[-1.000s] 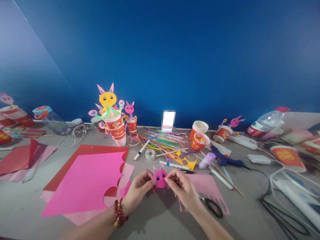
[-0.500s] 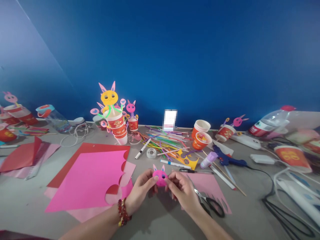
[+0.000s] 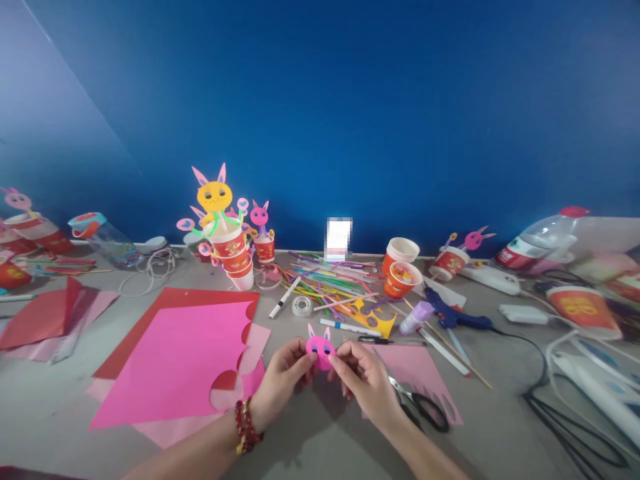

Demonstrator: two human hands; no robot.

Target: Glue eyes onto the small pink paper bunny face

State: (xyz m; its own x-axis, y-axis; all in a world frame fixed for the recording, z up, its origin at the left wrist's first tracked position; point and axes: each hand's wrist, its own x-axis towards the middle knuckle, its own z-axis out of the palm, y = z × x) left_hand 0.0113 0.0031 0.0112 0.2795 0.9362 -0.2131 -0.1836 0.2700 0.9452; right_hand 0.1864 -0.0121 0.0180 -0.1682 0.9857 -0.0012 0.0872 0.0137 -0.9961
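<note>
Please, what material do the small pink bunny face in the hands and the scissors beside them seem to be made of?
The pink bunny face, pinched by the left hand and right hand, looks like thin matte craft paper or foam; which one is unclear. The scissors show shiny, probably metal blades and black handles, likely plastic.

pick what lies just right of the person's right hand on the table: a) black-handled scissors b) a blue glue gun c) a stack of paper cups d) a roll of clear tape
a: the black-handled scissors lie on the pale pink cut paper right beside the right hand, while both hands, with the left hand, pinch the pink bunny face cutout.
</note>
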